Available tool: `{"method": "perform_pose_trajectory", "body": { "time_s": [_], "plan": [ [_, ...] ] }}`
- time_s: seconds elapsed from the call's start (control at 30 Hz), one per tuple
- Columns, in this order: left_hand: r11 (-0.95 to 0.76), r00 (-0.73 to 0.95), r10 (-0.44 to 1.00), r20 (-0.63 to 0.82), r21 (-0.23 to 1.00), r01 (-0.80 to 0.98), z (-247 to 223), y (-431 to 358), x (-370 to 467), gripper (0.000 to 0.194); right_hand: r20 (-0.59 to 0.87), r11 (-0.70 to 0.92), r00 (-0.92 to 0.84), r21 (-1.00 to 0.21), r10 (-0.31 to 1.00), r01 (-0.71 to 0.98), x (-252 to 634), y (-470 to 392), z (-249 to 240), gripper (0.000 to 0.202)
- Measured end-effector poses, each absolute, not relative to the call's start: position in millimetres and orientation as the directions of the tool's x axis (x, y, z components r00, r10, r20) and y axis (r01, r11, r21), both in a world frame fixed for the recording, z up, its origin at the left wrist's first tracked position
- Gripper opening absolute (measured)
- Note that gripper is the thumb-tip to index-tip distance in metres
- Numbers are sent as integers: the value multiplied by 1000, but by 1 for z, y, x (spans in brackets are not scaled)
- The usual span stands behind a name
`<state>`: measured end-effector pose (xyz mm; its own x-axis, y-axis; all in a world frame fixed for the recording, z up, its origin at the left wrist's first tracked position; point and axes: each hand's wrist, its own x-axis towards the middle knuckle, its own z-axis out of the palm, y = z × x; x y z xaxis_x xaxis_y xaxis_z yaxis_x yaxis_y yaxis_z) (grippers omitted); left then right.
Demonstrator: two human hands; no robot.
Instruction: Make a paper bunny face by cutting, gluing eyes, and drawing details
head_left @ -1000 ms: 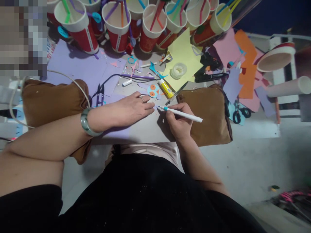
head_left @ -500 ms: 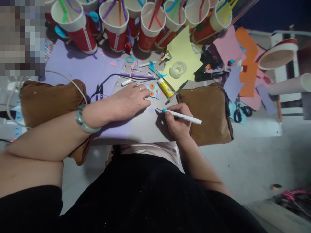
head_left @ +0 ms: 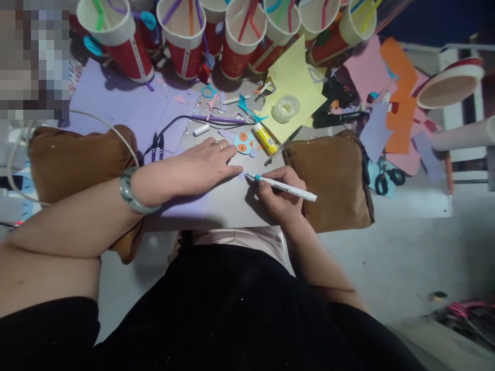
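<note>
My left hand lies palm down on the grey table with its fingers stretched out. Its thumb tip rests at a tiny purple paper piece, mostly hidden under it. Closed round a white marker with a teal collar, my right hand keeps the uncapped tip close to that thumb. Just beyond the left fingers is a light-blue paper face with orange round eyes. A yellow glue stick and metal tweezers lie to its right. The white marker cap sits behind my left hand.
Several red-and-white paper cups with coloured straws line the back. Brown cushions flank the work area. Paper scraps, a clear round tub and black-handled scissors are to the right. A cable with small black snips lies left.
My left thumb has stretched out to the right over the small purple piece. The marker tip in my right hand has shifted slightly left, closer to the thumb.
</note>
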<state>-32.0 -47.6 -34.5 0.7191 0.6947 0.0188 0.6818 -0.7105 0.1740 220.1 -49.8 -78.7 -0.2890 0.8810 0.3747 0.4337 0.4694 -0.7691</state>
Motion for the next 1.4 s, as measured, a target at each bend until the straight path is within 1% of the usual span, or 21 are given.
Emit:
{"method": "perform_pose_trajectory", "body": {
  "time_s": [0.13, 0.23, 0.4, 0.47, 0.53, 0.6, 0.67, 0.77, 0.87, 0.93, 1.0, 1.1, 1.2, 1.3, 1.33, 1.4],
  "plan": [
    [-694, 705, 709, 30, 208, 689, -34, -45, -32, 30, 376, 467, -282, -768, 883, 438, 219, -49, -79, 6],
    [-711, 721, 692, 41, 218, 669, -31, -42, -33, 28, 378, 466, -273, -751, 885, 469, 219, -49, -79, 8],
    [-742, 760, 650, -26, 194, 641, -26, -44, -33, 30, 365, 447, -259, -753, 894, 483, 223, -52, -83, 9],
    [-746, 763, 645, -46, 184, 641, -26, -44, -33, 30, 375, 445, -240, -762, 895, 470, 223, -54, -84, 14],
    [-752, 769, 637, -51, 179, 635, -26, -44, -33, 29, 392, 472, -264, -751, 881, 461, 223, -54, -85, 21],
    [-758, 775, 631, -38, 186, 626, -27, -44, -34, 27, 416, 538, -344, -703, 842, 465, 222, -52, -86, 26],
    [-759, 778, 628, -26, 198, 620, -27, -44, -35, 27, 440, 620, -441, -623, 782, 478, 221, -49, -88, 28],
    [-753, 771, 636, -35, 188, 630, -27, -45, -35, 30, 421, 684, -541, -500, 728, 531, 220, -44, -94, 27],
    [-739, 756, 652, -54, 176, 650, -27, -48, -34, 33, 408, 659, -517, -440, 752, 611, 218, -44, -100, 24],
    [-732, 748, 662, -45, 176, 658, -29, -49, -34, 33, 446, 635, -461, -426, 767, 645, 218, -45, -102, 22],
    [-727, 743, 669, -25, 188, 661, -31, -51, -34, 32, 484, 620, -414, -420, 771, 663, 218, -45, -102, 21],
    [-710, 733, 680, -13, 237, 663, -32, -51, -35, 29, 493, 597, -379, -428, 783, 678, 220, -46, -101, 21],
    [-698, 727, 686, -20, 262, 666, -32, -51, -36, 29, 496, 632, -415, -438, 763, 639, 221, -45, -99, 21],
    [-716, 741, 670, -44, 226, 660, -29, -50, -35, 32, 474, 663, -469, -453, 745, 596, 221, -45, -98, 22],
    [-725, 748, 661, -58, 205, 657, -27, -50, -35, 34, 467, 646, -452, -464, 760, 606, 221, -46, -98, 22],
    [-739, 756, 649, -84, 164, 653, -24, -49, -34, 35, 475, 585, -360, -513, 803, 629, 221, -48, -97, 23]
  ]
}}
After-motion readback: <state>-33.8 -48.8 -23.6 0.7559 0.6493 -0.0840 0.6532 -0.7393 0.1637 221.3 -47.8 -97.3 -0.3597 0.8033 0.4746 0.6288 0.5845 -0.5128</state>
